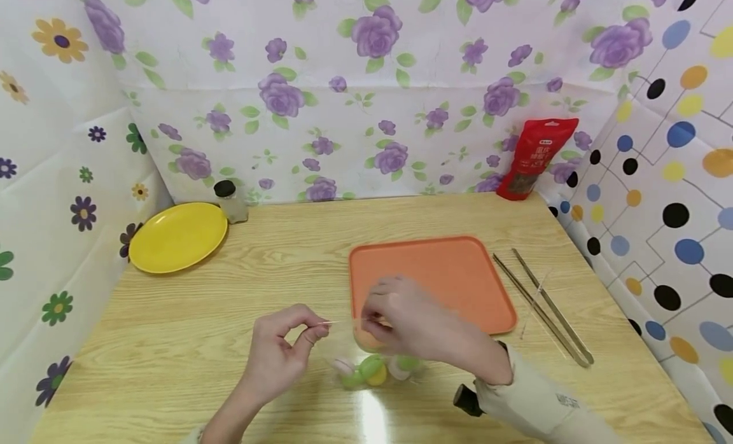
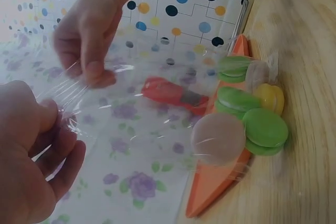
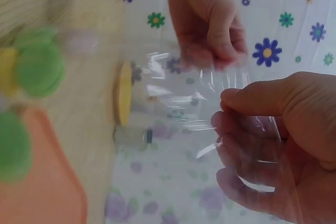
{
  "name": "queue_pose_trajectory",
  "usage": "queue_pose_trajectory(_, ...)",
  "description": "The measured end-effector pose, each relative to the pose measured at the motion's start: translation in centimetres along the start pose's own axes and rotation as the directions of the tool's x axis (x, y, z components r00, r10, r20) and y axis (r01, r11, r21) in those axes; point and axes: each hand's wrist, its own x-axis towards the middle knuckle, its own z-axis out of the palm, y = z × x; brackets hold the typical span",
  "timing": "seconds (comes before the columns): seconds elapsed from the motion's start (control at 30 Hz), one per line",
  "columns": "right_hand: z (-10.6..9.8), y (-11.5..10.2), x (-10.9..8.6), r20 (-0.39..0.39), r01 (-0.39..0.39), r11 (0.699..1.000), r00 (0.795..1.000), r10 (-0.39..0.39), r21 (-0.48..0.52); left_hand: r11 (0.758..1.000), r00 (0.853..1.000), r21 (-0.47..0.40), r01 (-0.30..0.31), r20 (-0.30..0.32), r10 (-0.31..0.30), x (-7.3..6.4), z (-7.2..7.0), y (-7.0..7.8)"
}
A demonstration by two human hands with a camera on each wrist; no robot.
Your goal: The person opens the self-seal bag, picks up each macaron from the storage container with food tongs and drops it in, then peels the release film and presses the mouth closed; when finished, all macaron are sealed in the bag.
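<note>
A clear plastic bag (image 3: 181, 90) holds several macarons (image 1: 372, 369), with green (image 2: 265, 128), yellow (image 2: 272, 98) and pale pinkish ones (image 2: 218, 139) near its bottom. Those sit low over the table, just in front of the orange tray. My left hand (image 1: 280, 345) pinches one side of the bag's upper edge between thumb and fingers. Opposite it, my right hand (image 1: 409, 320) pinches the other side; in the right wrist view its fingers show through the film. Between both hands the film is stretched and creased. In the head view the bag is nearly invisible.
The orange tray (image 1: 424, 272) lies beyond my right hand, with metal tongs (image 1: 552, 310) to its right. A yellow plate (image 1: 179, 237) and a black-lidded jar (image 1: 231, 202) stand at the back left. A red pouch (image 1: 535, 158) leans against the back wall at right.
</note>
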Motion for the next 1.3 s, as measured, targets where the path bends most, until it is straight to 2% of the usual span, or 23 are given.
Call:
queue_pose_trajectory(0.17,-0.8,1.1,-2.3,-0.001,-0.061,0.998,0.998,0.061,0.029,0.999,0.999,0.016,0.030,-0.031,-0.030,-0.1,0.0,-0.1)
queue_pose_trajectory(0.33,-1.4,2.1,-3.8,-0.014,-0.101,0.992,0.995,0.102,0.078,0.998,0.997,0.027,0.048,-0.063,-0.046,-0.3,-0.1,-0.2)
queue_pose_trajectory(0.7,-1.8,3.7,-6.4,-0.056,-0.160,0.962,0.983,0.177,0.222,0.998,0.996,-0.037,0.053,-0.072,-0.055,-0.2,0.2,-0.3)
queue_pose_trajectory(0.93,-1.5,4.2,-7.6,-0.106,-0.151,0.954,0.977,0.184,0.258,0.999,0.996,-0.042,-0.011,-0.094,0.007,-0.4,0.5,-0.7)
queue_pose_trajectory(1.3,-1.6,4.6,-9.2,-0.183,-0.140,0.943,0.962,0.202,0.303,0.998,0.997,-0.060,-0.010,-0.080,0.005,-0.4,0.8,-0.9)
